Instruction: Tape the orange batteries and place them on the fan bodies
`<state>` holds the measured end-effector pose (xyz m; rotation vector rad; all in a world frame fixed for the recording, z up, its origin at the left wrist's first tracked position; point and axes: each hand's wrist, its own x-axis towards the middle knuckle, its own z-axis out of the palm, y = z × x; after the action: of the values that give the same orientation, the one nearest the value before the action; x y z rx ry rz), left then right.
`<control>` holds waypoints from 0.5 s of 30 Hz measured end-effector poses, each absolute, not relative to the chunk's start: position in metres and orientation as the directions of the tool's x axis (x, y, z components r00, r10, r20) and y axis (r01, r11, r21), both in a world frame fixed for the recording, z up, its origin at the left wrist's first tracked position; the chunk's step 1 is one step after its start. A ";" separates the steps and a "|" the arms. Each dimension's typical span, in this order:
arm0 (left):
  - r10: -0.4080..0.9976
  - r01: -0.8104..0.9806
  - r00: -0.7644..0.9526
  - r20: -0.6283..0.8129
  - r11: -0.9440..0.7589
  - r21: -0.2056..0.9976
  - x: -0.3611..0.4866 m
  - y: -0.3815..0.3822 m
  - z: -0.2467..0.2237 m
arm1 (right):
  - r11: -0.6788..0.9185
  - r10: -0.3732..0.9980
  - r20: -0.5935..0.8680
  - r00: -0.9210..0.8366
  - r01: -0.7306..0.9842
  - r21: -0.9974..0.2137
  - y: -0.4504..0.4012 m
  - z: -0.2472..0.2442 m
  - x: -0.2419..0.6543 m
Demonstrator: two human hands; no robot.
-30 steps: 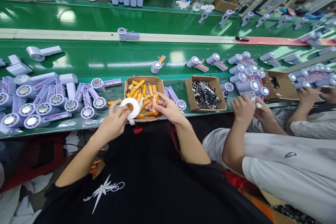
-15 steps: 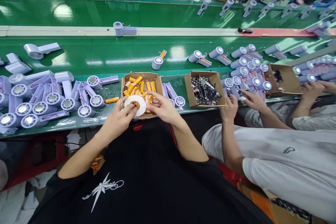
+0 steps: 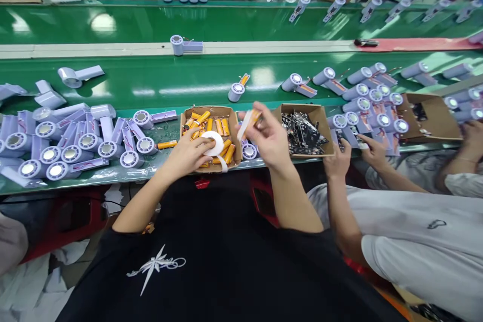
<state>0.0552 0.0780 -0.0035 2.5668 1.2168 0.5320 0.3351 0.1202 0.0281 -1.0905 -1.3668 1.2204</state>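
Observation:
My left hand (image 3: 190,153) is closed on a roll of white tape (image 3: 214,144) above a cardboard box (image 3: 237,160) of orange battery cells (image 3: 225,127). A loose tail of tape hangs from the roll's lower right. To the right of the box, my raised right hand (image 3: 272,136) pinches an orange battery cell (image 3: 255,115) with a strip of white tape (image 3: 244,126) on it. Below that hand lies a lilac fan body (image 3: 249,151), partly hidden. One more orange cell (image 3: 167,145) rests on the bench left of the box.
Many lilac fan bodies (image 3: 88,141) crowd the bench to the left. A box of black circuit boards (image 3: 305,133) stands right of my right hand. A co-worker's hands (image 3: 337,161) work beside it. Beyond runs a green conveyor (image 3: 151,80) carrying more fan bodies.
My right hand has moved right and up, away from the tape roll, with a battery cell and tape strip. My left hand keeps the roll. The view has shifted slightly.

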 end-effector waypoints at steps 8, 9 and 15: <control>0.982 0.979 0.167 0.093 -0.176 0.103 -0.070 0.142 -0.012 | -0.160 0.965 -0.152 -0.216 -0.021 -0.987 0.060 -0.013 0.334; 0.985 0.984 0.174 0.007 -0.174 0.049 -0.082 0.151 -0.013 | -0.164 0.965 -0.156 -0.211 -0.023 -0.986 0.061 -0.016 0.338; 0.937 0.948 0.304 -0.175 -0.316 -0.045 -0.090 0.229 -0.014 | -0.057 0.989 -0.059 -0.133 0.019 -0.998 0.081 -0.008 0.342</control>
<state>-0.0903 0.2286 -0.0139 2.4824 1.7969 -0.2591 0.3416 0.0810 -0.0081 -1.1975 -1.2911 1.3433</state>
